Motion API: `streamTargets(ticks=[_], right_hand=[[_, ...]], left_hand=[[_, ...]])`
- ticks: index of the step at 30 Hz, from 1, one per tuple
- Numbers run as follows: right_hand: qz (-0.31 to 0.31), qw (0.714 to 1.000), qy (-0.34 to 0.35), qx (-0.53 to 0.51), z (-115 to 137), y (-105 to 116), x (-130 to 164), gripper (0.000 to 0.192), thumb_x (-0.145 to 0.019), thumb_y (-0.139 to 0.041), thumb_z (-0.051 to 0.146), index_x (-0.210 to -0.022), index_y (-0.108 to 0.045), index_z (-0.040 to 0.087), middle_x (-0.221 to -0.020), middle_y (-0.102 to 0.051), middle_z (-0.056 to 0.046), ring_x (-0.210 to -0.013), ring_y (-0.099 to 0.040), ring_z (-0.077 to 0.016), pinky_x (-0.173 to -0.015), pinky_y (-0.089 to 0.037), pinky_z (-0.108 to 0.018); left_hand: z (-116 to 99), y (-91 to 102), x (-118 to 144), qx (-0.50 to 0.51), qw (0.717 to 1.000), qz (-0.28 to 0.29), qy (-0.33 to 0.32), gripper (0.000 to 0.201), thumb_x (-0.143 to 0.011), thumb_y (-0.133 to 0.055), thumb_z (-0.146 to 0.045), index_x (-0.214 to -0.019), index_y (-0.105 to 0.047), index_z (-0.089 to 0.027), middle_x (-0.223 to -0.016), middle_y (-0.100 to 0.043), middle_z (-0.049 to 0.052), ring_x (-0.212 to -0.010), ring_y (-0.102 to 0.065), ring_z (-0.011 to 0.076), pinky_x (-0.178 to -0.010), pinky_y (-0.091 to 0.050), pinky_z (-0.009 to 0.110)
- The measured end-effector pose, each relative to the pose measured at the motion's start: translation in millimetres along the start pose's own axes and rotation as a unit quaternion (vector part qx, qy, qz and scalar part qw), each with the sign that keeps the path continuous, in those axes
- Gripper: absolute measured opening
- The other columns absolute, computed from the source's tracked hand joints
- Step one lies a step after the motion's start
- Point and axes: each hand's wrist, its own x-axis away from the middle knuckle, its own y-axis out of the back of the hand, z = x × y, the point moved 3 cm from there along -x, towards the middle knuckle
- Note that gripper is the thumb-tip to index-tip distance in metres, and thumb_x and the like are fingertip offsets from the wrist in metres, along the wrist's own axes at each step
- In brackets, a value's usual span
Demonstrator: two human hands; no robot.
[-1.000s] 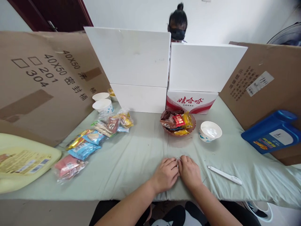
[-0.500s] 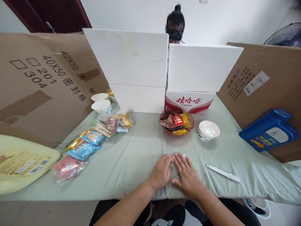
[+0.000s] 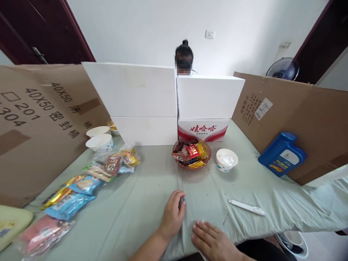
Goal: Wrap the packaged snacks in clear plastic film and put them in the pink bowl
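Note:
My left hand (image 3: 172,213) is closed on its side on the green tablecloth (image 3: 152,203), its fingers curled round a small dark thing (image 3: 181,201) whose kind I cannot make out. To its right and nearer the table's front edge, my right hand (image 3: 211,240) lies flat, palm down, fingers outstretched. A tiny pale bit shows by its fingertips, too small to name. Beyond the hands stands a brown glass bowl (image 3: 187,167) heaped with wrapped snacks, a red packet (image 3: 193,151) on top. Beside that is a white paper bowl (image 3: 226,161). A white utility knife (image 3: 246,207) lies to the right.
Packaged snacks (image 3: 69,206) line the left side, with paper bowls (image 3: 100,142) behind. White boxes (image 3: 144,108) wall off the back, where a person (image 3: 184,59) sits. Cardboard panels (image 3: 285,119) flank the table. A blue bottle (image 3: 282,154) leans right; a yellow jug (image 3: 13,224) is left.
My hands have moved apart: the right has slid toward the front edge, and the left has turned on its side with its fingers curled. The head view has shifted upward and right.

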Motion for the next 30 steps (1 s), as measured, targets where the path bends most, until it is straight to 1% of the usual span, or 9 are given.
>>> streamTargets(ticks=[3, 7, 10, 14, 18, 22, 24, 27, 30], right_hand=[[-0.001, 0.995, -0.084, -0.059, -49.6, 46.5, -6.3, 0.044, -0.091, -0.036, 0.011, -0.128, -0.055, 0.025, -0.116, -0.068, -0.001, -0.102, -0.061, -0.0117, -0.094, -0.045, -0.026], [-0.054, 0.954, -0.281, 0.088, -157.3, 108.8, -28.1, 0.046, -0.087, -0.034, 0.007, -0.119, -0.063, 0.023, -0.120, -0.064, -0.008, -0.118, -0.050, -0.0239, -0.100, -0.037, -0.044], [0.017, 0.898, -0.423, 0.123, -223.6, 112.6, -39.8, 0.042, -0.091, -0.036, 0.014, -0.126, -0.059, 0.020, -0.125, -0.058, -0.014, -0.115, -0.049, -0.0266, -0.097, -0.034, -0.042], [0.115, 0.890, -0.437, 0.055, -262.3, 84.0, -49.4, 0.027, -0.087, -0.052, 0.025, -0.106, -0.071, 0.019, -0.104, -0.067, -0.011, -0.092, -0.060, -0.0212, -0.078, -0.042, -0.029], [0.185, 0.889, -0.419, -0.001, -271.4, 77.0, -53.5, 0.026, -0.087, -0.055, 0.033, -0.081, -0.075, 0.018, -0.090, -0.072, -0.010, -0.078, -0.064, -0.0187, -0.072, -0.043, -0.027], [0.179, 0.896, -0.406, 0.015, -267.1, 84.3, -47.0, 0.041, -0.092, -0.045, 0.042, -0.103, -0.073, 0.013, -0.104, -0.069, -0.021, -0.088, -0.066, -0.0248, -0.076, -0.043, -0.036], [0.122, 0.910, -0.393, 0.050, -255.2, 76.8, -32.3, 0.059, -0.093, -0.037, 0.052, -0.116, -0.067, 0.007, -0.122, -0.059, -0.028, -0.108, -0.059, -0.0322, -0.086, -0.040, -0.045], [-0.100, 0.964, -0.245, 0.035, -208.8, 49.6, 3.2, 0.057, -0.089, -0.039, 0.064, -0.112, -0.069, 0.021, -0.118, -0.062, -0.021, -0.108, -0.059, -0.0282, -0.090, -0.045, -0.043], [-0.105, 0.984, -0.140, -0.024, -143.9, 5.5, 43.1, 0.033, -0.084, -0.054, 0.053, -0.111, -0.068, 0.040, -0.111, -0.068, -0.010, -0.097, -0.065, -0.0246, -0.080, -0.054, -0.041]], left_hand=[[-2.5, -0.9, -3.6, 0.010, 0.999, 0.030, -0.007, 0.018, -0.085, -0.044, -0.014, -0.095, -0.057, -0.021, -0.097, -0.061, 0.007, -0.091, -0.061, 0.0210, -0.080, -0.053, 0.037], [-8.8, -1.6, -7.5, 0.005, 0.997, 0.071, -0.021, 0.015, -0.082, -0.045, -0.012, -0.083, -0.058, -0.020, -0.088, -0.062, 0.006, -0.086, -0.059, 0.0216, -0.076, -0.051, 0.037], [-11.6, -2.1, -9.0, -0.008, 0.995, 0.096, -0.028, 0.015, -0.080, -0.047, -0.010, -0.081, -0.058, -0.020, -0.088, -0.062, 0.006, -0.085, -0.058, 0.0218, -0.075, -0.050, 0.038], [-11.4, -3.4, -9.5, -0.012, 0.993, 0.113, -0.029, 0.015, -0.078, -0.049, -0.009, -0.081, -0.058, -0.020, -0.089, -0.061, 0.006, -0.086, -0.056, 0.0219, -0.076, -0.049, 0.038], [-10.6, -6.9, -5.6, -0.017, 0.993, 0.112, -0.019, 0.017, -0.073, -0.052, -0.006, -0.081, -0.058, -0.020, -0.090, -0.061, 0.006, -0.090, -0.054, 0.0224, -0.080, -0.047, 0.039], [-9.8, -13.1, 1.7, -0.042, 0.992, 0.116, -0.016, 0.019, -0.069, -0.059, -0.007, -0.083, -0.061, -0.020, -0.091, -0.062, 0.005, -0.093, -0.054, 0.0221, -0.084, -0.046, 0.040], [-8.5, -13.7, 3.3, -0.050, 0.990, 0.129, -0.027, 0.020, -0.069, -0.062, -0.009, -0.085, -0.062, -0.020, -0.093, -0.063, 0.005, -0.094, -0.054, 0.0222, -0.086, -0.046, 0.040], [-0.1, 0.8, -4.2, -0.037, 0.993, 0.114, -0.020, 0.023, -0.071, -0.062, -0.011, -0.092, -0.064, -0.020, -0.100, -0.064, 0.006, -0.097, -0.056, 0.0216, -0.087, -0.048, 0.038], [21.4, 43.7, -27.7, -0.050, 0.998, 0.005, 0.024, 0.026, -0.075, -0.055, -0.009, -0.097, -0.062, -0.020, -0.105, -0.063, 0.007, -0.101, -0.057, 0.0213, -0.090, -0.048, 0.038]])
